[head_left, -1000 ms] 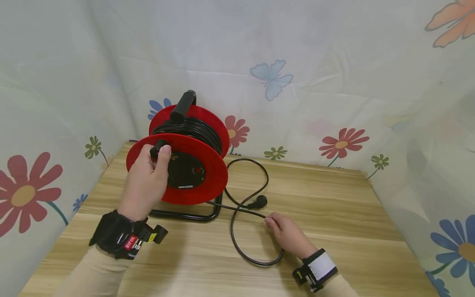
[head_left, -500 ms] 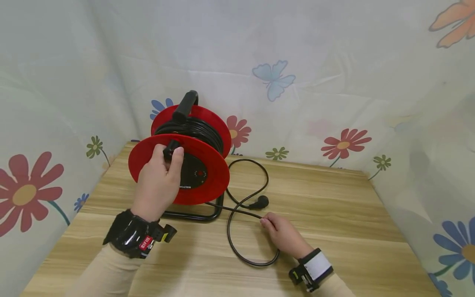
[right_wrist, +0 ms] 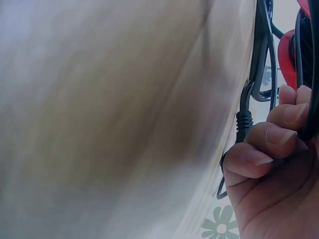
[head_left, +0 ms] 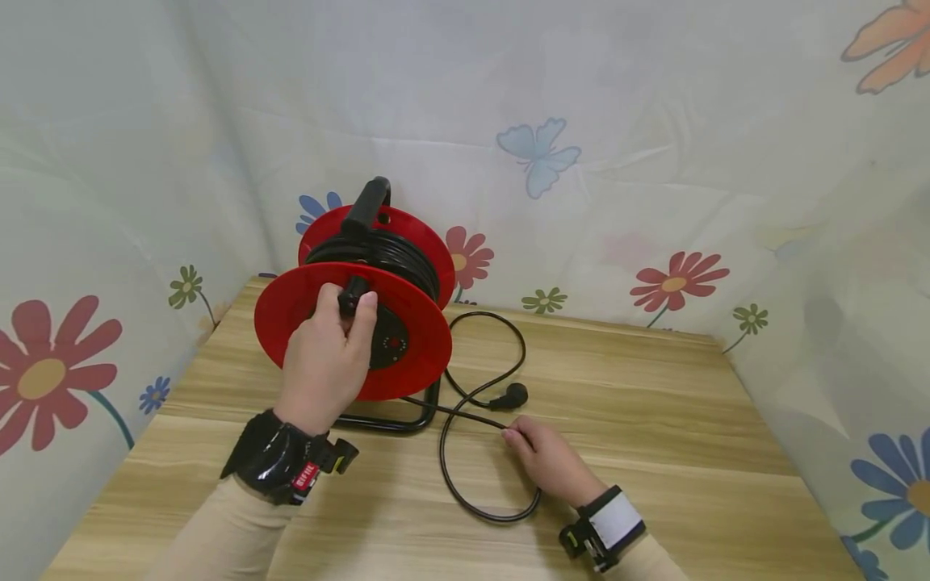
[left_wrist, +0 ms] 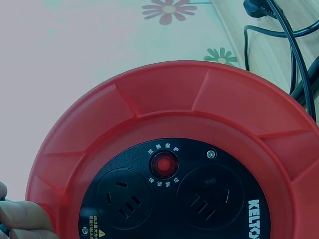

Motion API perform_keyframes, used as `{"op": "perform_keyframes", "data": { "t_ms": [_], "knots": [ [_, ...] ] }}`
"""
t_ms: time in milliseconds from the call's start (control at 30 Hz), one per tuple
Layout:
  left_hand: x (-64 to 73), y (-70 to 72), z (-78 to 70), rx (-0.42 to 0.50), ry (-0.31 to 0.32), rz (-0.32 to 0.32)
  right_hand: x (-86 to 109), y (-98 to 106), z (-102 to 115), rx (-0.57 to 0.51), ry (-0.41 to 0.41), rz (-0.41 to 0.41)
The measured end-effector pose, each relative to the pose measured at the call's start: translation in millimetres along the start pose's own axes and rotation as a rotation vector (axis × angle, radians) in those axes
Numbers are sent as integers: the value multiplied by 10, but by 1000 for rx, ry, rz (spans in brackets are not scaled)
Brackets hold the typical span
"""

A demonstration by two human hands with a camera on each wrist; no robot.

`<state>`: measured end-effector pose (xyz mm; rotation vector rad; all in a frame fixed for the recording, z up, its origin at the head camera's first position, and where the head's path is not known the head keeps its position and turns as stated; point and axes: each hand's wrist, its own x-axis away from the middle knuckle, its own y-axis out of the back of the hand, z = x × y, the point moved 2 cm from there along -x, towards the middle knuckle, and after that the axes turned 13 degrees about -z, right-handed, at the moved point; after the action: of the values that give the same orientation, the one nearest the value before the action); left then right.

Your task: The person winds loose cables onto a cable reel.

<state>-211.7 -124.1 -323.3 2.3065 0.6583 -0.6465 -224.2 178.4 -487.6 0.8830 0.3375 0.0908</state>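
A red cable reel point(head_left: 421, 343) wound with black cable stands on the wooden table. My left hand point(head_left: 327, 363) grips the black crank knob point(head_left: 353, 295) near the top of its front disc, thumb and fingers on either side. Up close, the left wrist view shows the black socket panel point(left_wrist: 164, 194) with its red button point(left_wrist: 164, 165). To the right of the reel, my right hand point(head_left: 555, 460) holds the black cable point(head_left: 501, 519) between thumb and curled fingers. From that hand the cable trails in a loop and ends in a black plug point(head_left: 512, 395).
The reel's black carry handle point(head_left: 366, 206) sticks up at its top, and a black tube stand point(head_left: 388, 425) supports it on the table point(head_left: 654, 403). Flowered white cloth point(head_left: 436, 97) hangs behind and along both sides.
My left hand has carried the knob rightward across the top, turning the disc clockwise. My right hand has slid a little left toward the reel with the cable, and its loop has shifted left.
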Motion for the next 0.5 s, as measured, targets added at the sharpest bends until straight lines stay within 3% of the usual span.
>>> {"op": "perform_keyframes", "data": {
  "t_ms": [233,500],
  "knots": [
    [-5,-25,-13,-15,-5,-3,-4,-19,0,5,-31,33],
    [14,-64,-24,-22,-20,0,-10,-52,25,-10,4,28]
  ]
}}
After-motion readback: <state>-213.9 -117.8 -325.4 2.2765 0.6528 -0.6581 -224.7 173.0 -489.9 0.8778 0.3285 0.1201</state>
